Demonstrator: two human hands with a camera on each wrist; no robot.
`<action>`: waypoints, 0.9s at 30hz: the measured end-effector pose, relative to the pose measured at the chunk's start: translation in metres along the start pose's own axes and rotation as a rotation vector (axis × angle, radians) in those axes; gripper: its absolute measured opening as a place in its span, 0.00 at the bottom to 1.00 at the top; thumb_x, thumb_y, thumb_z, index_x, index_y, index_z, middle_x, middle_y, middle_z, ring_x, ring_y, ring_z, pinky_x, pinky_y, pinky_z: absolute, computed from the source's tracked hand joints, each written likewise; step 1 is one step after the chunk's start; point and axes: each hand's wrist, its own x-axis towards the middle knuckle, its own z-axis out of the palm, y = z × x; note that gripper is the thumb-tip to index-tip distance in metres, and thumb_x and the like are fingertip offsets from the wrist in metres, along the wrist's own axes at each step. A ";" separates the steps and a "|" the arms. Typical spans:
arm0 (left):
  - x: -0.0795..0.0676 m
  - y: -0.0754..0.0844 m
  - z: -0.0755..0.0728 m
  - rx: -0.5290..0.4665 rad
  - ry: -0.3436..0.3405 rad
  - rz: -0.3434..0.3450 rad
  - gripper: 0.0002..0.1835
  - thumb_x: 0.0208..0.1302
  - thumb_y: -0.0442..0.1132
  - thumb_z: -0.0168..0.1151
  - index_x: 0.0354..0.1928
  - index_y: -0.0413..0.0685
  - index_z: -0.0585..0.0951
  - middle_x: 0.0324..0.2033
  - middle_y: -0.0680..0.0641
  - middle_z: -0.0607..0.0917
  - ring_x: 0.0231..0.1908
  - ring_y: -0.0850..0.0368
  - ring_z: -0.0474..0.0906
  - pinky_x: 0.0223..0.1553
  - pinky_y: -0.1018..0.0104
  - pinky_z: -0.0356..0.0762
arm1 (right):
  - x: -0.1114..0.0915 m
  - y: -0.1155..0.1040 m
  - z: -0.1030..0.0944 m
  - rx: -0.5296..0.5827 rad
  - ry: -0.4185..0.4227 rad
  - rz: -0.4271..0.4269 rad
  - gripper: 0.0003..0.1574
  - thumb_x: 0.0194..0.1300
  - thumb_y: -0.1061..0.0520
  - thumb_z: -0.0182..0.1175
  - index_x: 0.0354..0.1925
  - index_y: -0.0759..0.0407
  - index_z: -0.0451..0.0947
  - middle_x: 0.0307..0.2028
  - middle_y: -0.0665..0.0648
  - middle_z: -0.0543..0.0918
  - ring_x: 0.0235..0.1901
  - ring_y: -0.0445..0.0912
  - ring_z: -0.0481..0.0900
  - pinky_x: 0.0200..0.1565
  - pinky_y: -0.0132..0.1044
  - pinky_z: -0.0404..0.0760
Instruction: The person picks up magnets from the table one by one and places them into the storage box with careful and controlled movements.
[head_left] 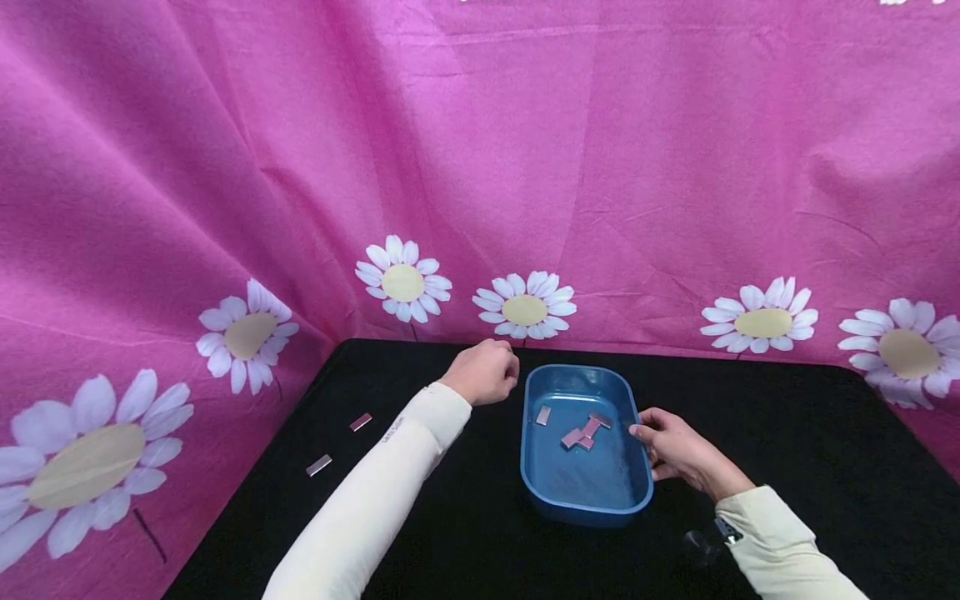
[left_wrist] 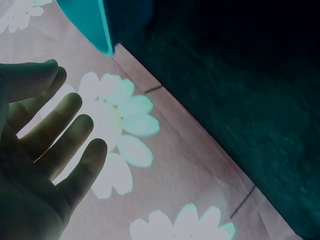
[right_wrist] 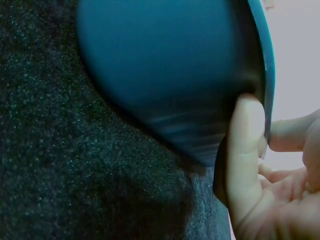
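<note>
A deep blue plastic tray [head_left: 588, 492] is on the black table, with several small pinkish rectangular blocks [head_left: 587, 435] inside it. My right hand [head_left: 678, 450] grips the tray's right side by the rim. In the right wrist view, the thumb [right_wrist: 245, 145] presses along the blue wall [right_wrist: 165, 55] just under the rim. To the tray's upper left, my left hand [head_left: 483, 372] is held apart from it near the table's back edge. Its fingers [left_wrist: 82, 160] are loosely bent and hold nothing in the left wrist view.
Two more small blocks lie on the left of the black table [head_left: 442, 533]: a pinkish one [head_left: 361, 422] and a paler one [head_left: 318, 465]. A pink cloth with white daisies [head_left: 630, 167] hangs behind and to the left. A faint clear object [head_left: 701, 546] is near the right wrist.
</note>
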 end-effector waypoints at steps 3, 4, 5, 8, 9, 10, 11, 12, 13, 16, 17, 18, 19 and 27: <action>-0.006 -0.011 -0.002 -0.001 0.001 -0.008 0.06 0.66 0.41 0.62 0.35 0.54 0.87 0.39 0.53 0.83 0.41 0.58 0.76 0.45 0.63 0.81 | 0.001 0.000 0.000 0.000 -0.006 -0.001 0.24 0.78 0.54 0.43 0.63 0.67 0.58 0.28 0.51 0.72 0.25 0.42 0.75 0.29 0.36 0.84; -0.008 -0.014 -0.003 -0.006 -0.001 -0.013 0.05 0.66 0.41 0.62 0.35 0.53 0.87 0.39 0.53 0.83 0.41 0.58 0.76 0.45 0.63 0.81 | 0.001 0.000 0.000 0.000 -0.008 -0.002 0.24 0.78 0.53 0.43 0.63 0.67 0.58 0.28 0.51 0.72 0.25 0.42 0.75 0.30 0.37 0.84; -0.011 -0.018 -0.003 -0.007 -0.001 -0.014 0.05 0.66 0.41 0.62 0.35 0.53 0.87 0.38 0.52 0.83 0.40 0.58 0.76 0.45 0.62 0.81 | 0.001 0.000 0.000 0.000 -0.010 -0.004 0.24 0.78 0.53 0.43 0.64 0.67 0.58 0.28 0.51 0.72 0.25 0.42 0.75 0.30 0.37 0.84; -0.017 -0.029 -0.005 -0.010 -0.004 -0.022 0.05 0.66 0.40 0.62 0.35 0.53 0.86 0.39 0.52 0.82 0.40 0.58 0.76 0.45 0.62 0.81 | 0.001 -0.001 0.000 -0.004 -0.007 -0.008 0.24 0.78 0.54 0.44 0.63 0.68 0.58 0.27 0.50 0.72 0.24 0.42 0.75 0.29 0.36 0.84; -0.019 -0.032 -0.006 -0.010 -0.005 -0.024 0.05 0.66 0.39 0.62 0.35 0.53 0.86 0.39 0.52 0.83 0.41 0.57 0.76 0.45 0.62 0.81 | 0.001 -0.001 0.000 -0.004 -0.006 -0.009 0.24 0.78 0.54 0.44 0.63 0.68 0.58 0.26 0.50 0.72 0.24 0.42 0.75 0.29 0.36 0.84; -0.021 -0.036 -0.006 -0.010 -0.006 -0.028 0.05 0.66 0.39 0.62 0.35 0.52 0.86 0.38 0.51 0.82 0.40 0.57 0.76 0.45 0.62 0.81 | 0.001 -0.002 -0.001 -0.004 -0.007 -0.008 0.24 0.78 0.54 0.44 0.63 0.68 0.58 0.26 0.50 0.72 0.24 0.42 0.75 0.29 0.36 0.84; -0.023 -0.040 -0.006 -0.005 -0.005 -0.028 0.05 0.65 0.39 0.63 0.35 0.52 0.86 0.38 0.51 0.82 0.40 0.57 0.77 0.44 0.61 0.81 | 0.000 -0.002 -0.001 -0.004 -0.008 -0.008 0.24 0.78 0.54 0.44 0.63 0.68 0.58 0.26 0.50 0.72 0.24 0.42 0.75 0.29 0.36 0.84; -0.025 -0.044 -0.006 -0.002 -0.005 -0.031 0.05 0.65 0.38 0.63 0.35 0.52 0.86 0.38 0.51 0.83 0.40 0.56 0.77 0.44 0.61 0.81 | 0.000 -0.002 -0.001 -0.005 -0.009 -0.007 0.23 0.78 0.54 0.44 0.63 0.68 0.58 0.26 0.50 0.72 0.24 0.42 0.75 0.29 0.36 0.84; -0.026 -0.047 -0.006 0.005 -0.003 -0.031 0.05 0.65 0.38 0.62 0.34 0.51 0.86 0.38 0.50 0.83 0.40 0.56 0.77 0.44 0.60 0.81 | 0.000 -0.003 -0.001 -0.007 -0.009 -0.006 0.23 0.78 0.54 0.44 0.62 0.68 0.58 0.26 0.50 0.72 0.25 0.42 0.76 0.29 0.36 0.84; -0.031 -0.056 -0.004 0.005 -0.003 -0.043 0.05 0.64 0.38 0.63 0.35 0.51 0.87 0.38 0.50 0.83 0.41 0.55 0.77 0.45 0.59 0.82 | -0.001 -0.002 -0.001 -0.008 -0.013 -0.005 0.24 0.78 0.53 0.43 0.63 0.67 0.58 0.26 0.50 0.72 0.26 0.43 0.76 0.30 0.37 0.84; -0.033 -0.058 -0.003 0.004 -0.006 -0.049 0.05 0.64 0.38 0.62 0.35 0.51 0.87 0.38 0.50 0.83 0.41 0.55 0.77 0.46 0.58 0.82 | -0.001 -0.002 -0.001 -0.008 -0.014 -0.007 0.23 0.78 0.53 0.43 0.63 0.67 0.59 0.26 0.50 0.72 0.26 0.43 0.76 0.30 0.37 0.84; -0.035 -0.060 -0.003 -0.001 -0.009 -0.058 0.05 0.65 0.38 0.62 0.36 0.51 0.87 0.38 0.50 0.83 0.41 0.54 0.77 0.47 0.58 0.82 | -0.002 -0.002 -0.001 -0.007 -0.013 -0.008 0.23 0.78 0.53 0.43 0.62 0.67 0.59 0.26 0.50 0.72 0.25 0.43 0.76 0.30 0.37 0.84; -0.036 -0.062 -0.002 -0.006 -0.013 -0.067 0.06 0.65 0.38 0.62 0.37 0.51 0.87 0.38 0.50 0.83 0.42 0.54 0.77 0.47 0.58 0.82 | -0.002 -0.001 -0.001 -0.005 -0.012 -0.009 0.23 0.78 0.53 0.43 0.62 0.67 0.59 0.25 0.50 0.71 0.25 0.43 0.75 0.30 0.37 0.84; -0.051 -0.081 0.002 -0.019 -0.022 -0.119 0.06 0.65 0.39 0.63 0.41 0.51 0.87 0.40 0.50 0.84 0.45 0.53 0.80 0.48 0.55 0.81 | -0.001 -0.001 0.001 0.004 -0.006 -0.010 0.22 0.78 0.55 0.44 0.62 0.68 0.59 0.25 0.49 0.72 0.24 0.41 0.75 0.28 0.35 0.83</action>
